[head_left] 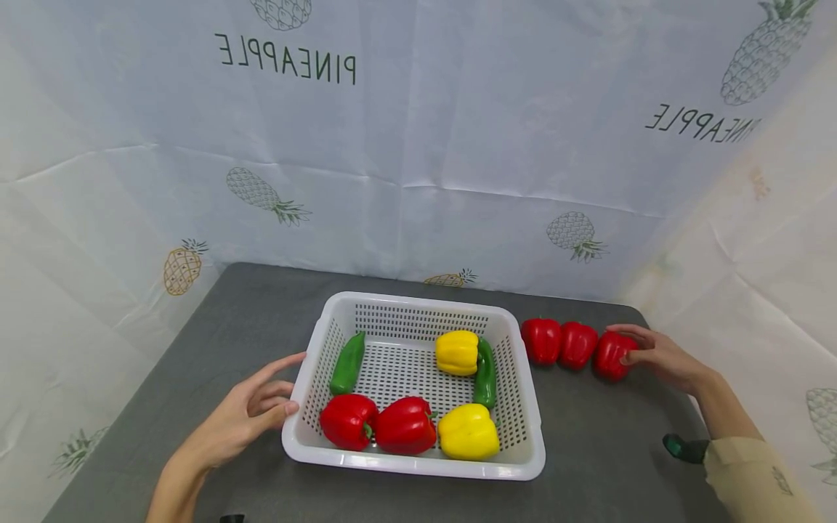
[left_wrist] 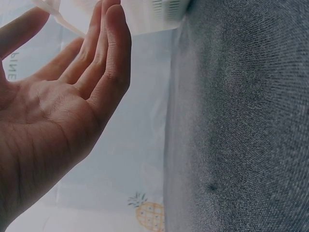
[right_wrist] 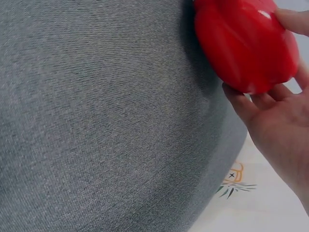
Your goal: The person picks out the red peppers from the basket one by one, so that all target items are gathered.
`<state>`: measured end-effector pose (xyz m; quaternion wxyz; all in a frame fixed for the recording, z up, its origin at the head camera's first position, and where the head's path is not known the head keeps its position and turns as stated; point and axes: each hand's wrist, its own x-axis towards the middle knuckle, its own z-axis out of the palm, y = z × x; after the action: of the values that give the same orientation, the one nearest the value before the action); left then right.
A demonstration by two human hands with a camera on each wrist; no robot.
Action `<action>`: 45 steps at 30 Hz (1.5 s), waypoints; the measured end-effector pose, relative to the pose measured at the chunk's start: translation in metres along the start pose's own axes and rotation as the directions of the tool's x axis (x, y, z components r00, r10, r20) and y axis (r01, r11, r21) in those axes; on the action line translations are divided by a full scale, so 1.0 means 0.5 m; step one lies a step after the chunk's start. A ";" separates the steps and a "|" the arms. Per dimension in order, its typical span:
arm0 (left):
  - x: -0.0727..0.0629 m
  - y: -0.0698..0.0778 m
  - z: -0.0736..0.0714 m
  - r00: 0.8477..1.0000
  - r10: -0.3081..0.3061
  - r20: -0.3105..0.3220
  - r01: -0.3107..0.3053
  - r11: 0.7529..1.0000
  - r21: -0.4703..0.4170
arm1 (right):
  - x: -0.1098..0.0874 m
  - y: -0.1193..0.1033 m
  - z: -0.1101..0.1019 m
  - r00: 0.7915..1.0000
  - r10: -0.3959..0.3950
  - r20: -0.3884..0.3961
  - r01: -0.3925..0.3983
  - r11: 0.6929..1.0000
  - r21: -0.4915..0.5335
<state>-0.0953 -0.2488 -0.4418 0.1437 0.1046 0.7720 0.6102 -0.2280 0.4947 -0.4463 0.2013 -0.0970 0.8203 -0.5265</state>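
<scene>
At the right of the head view, my right hand (head_left: 663, 356) holds a red bell pepper (head_left: 613, 356), the outermost of three in a row. Thumb and fingers lie on opposite sides of this red bell pepper (right_wrist: 244, 46) in the right wrist view. Beside it are another red bell pepper (head_left: 578, 346) and one (head_left: 541, 341) nearest the basket. My left hand (head_left: 245, 414) has its fingertips at the left rim of a white perforated basket (head_left: 418, 470), fingers loosely bent. The left wrist view shows its palm, with the basket (left_wrist: 166, 14) beyond the fingertips.
Inside the basket are red bell peppers (head_left: 405, 426), yellow bell peppers (head_left: 468, 432) and long green peppers (head_left: 348, 365). A dark green object (head_left: 683, 448) lies by the right sleeve. Behind the grey table (head_left: 261, 312) hangs a pineapple-print cloth (head_left: 418, 131).
</scene>
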 end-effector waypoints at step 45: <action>0.002 0.002 0.001 1.000 -0.004 -0.015 0.005 0.999 0.033 | 0.101 -0.141 0.094 0.996 -0.087 0.003 0.080 0.900 -0.429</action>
<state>-0.0959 -0.2478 -0.4409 0.1374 0.1005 0.7832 0.5980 -0.2571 0.4072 -0.4115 0.1457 -0.1698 0.9125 -0.3424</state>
